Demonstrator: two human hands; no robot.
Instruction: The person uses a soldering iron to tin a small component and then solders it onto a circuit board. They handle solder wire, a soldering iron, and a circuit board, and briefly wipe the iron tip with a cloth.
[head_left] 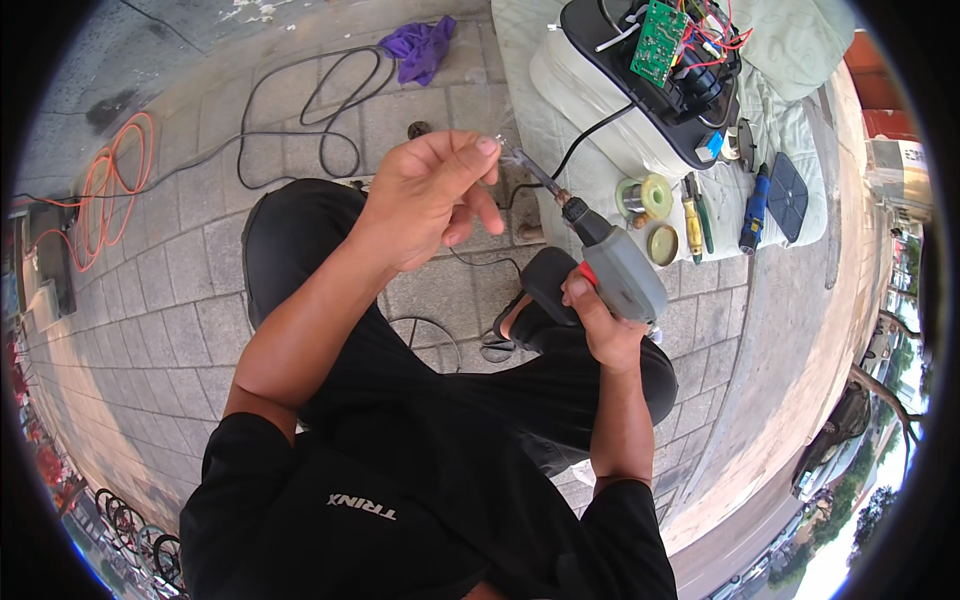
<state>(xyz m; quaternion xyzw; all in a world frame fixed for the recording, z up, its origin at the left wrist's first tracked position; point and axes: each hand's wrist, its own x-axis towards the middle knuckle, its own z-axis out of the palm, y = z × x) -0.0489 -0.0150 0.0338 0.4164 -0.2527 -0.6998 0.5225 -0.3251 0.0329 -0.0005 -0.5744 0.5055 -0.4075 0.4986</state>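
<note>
Your right grip [603, 327] was wrapped round a grey soldering gun [632, 272]; your left grip [425, 192], near its tip [540, 174], was pinched together, contents unclear; beyond both, an appliance [668, 115] lay opened, circuit board [657, 44] bare, not yet closed.

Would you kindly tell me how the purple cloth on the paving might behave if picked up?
The purple cloth would probably sag limply, since it lies in soft, crumpled folds. It is likely light, as those folds look thin. Rolling seems unlikely, given its irregular bunched shape.
</note>
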